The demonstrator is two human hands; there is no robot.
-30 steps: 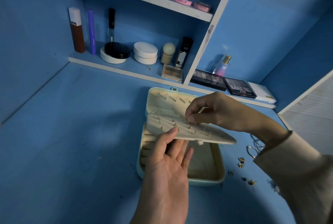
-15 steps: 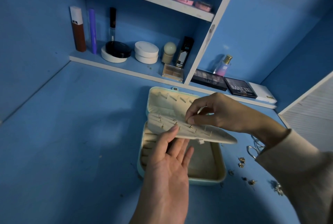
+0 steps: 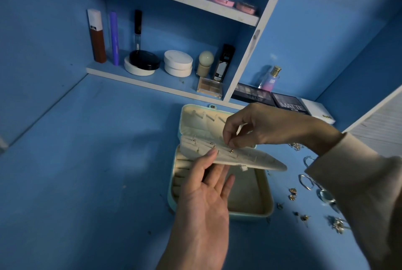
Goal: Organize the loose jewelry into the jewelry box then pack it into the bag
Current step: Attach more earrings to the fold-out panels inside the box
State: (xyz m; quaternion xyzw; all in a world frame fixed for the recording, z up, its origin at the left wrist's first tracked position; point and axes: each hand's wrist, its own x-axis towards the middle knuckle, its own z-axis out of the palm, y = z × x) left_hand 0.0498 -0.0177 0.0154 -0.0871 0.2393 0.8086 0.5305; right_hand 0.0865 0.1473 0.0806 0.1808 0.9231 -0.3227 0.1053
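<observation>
jewelry box (image 3: pixel 250 209) sat open on the blue desk (image 3: pixel 87 172), lid back against the shelf edge. left hand (image 3: pixel 204 200) was open, palm up, fingers spread, index tip propping the cream earring panel (image 3: pixel 250 161) from below. right hand (image 3: pixel 267 126) had thumb and forefinger pinched together at the panel's top face, likely on a stud; too small to confirm. a few studs already sat in the panel. loose jewelry (image 3: pixel 309 195) lay on the desk right of the box, under the sleeve (image 3: pixel 359 193). risks: panel only propped, could flop and shed studs; a tiny stud could slip from the pinch into the tray; the sleeve could sweep loose pieces off. bag not in view.
</observation>
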